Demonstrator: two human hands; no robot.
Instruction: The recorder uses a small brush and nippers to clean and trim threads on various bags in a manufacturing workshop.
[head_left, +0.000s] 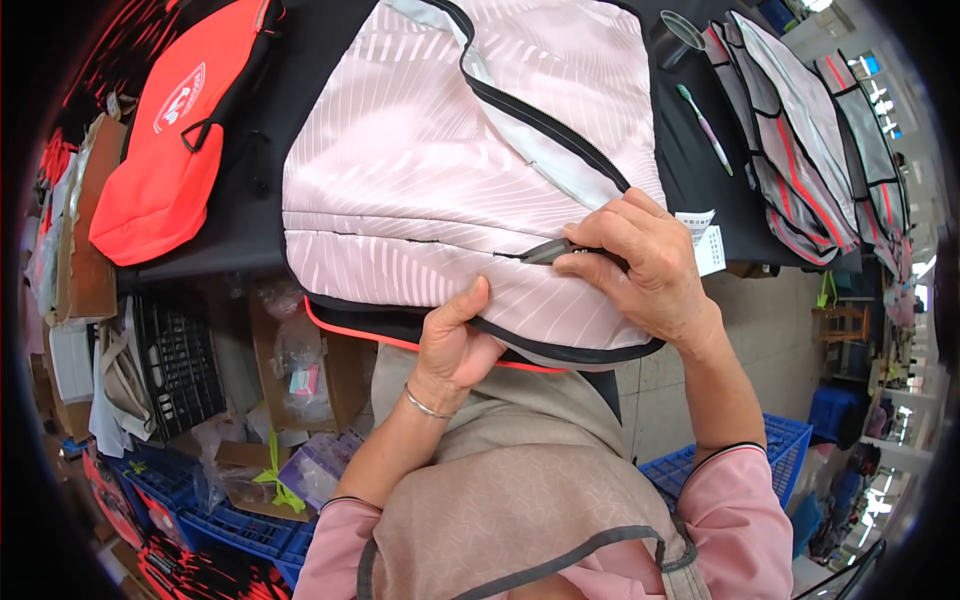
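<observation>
A pale pink bag (400, 150) with a white line pattern and black edging lies across the dark table towards me. Its long black zipper (545, 118) is undone along the upper right, with a whitish lining showing. My left hand (455, 335) pinches the near edge, thumb on top and the other fingers hidden under the fabric. My right hand (640, 255) is closed, thumb against fingers, on a small narrow dark grey piece (545, 251) at the seam. Whether that is a tab or a tool cannot be made out. Below the bag shows a black layer with a red edge (345, 330).
A red bag (180, 130) lies at the table's left. At the right are a toothbrush (705, 130), a metal cup (678, 35), white labels (705, 240) and grey bags with red trim (790, 150). Blue crates (780, 460) and cardboard boxes (300, 370) stand below.
</observation>
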